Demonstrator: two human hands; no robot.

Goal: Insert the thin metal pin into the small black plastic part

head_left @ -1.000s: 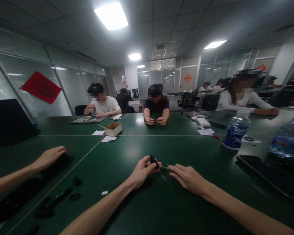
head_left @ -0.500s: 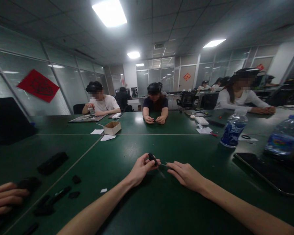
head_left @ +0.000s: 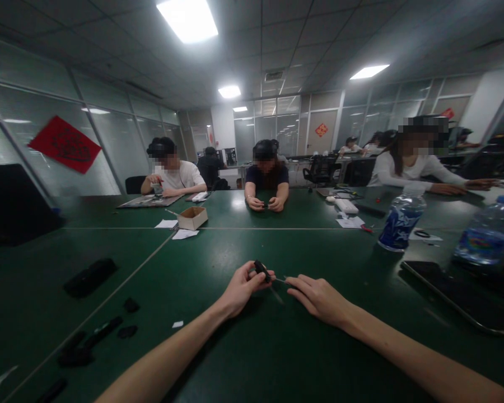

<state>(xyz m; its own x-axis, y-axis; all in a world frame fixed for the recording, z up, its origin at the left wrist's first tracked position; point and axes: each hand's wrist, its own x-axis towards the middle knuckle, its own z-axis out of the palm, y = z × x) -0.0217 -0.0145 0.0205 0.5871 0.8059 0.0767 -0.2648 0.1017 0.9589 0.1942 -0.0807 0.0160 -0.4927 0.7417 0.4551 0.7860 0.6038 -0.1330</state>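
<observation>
My left hand [head_left: 240, 289] rests on the green table [head_left: 252, 347] and pinches a small black part [head_left: 261, 270] between thumb and fingertips. My right hand [head_left: 319, 298] lies just to its right, fingers closed on a thin metal tool [head_left: 280, 280] whose tip points at the black part. A second thin rod lies on the table under the two hands.
Black parts [head_left: 90, 276] and smaller black pieces [head_left: 130, 305] lie to the left. Two water bottles [head_left: 400, 224] and a dark tablet [head_left: 466, 302] stand to the right. A cardboard box [head_left: 193, 218] sits mid-table. Three people sit at the far side.
Another person's arm and hand at the left has drawn back out of view, uncovering a black part. My own hands have hardly moved.
</observation>
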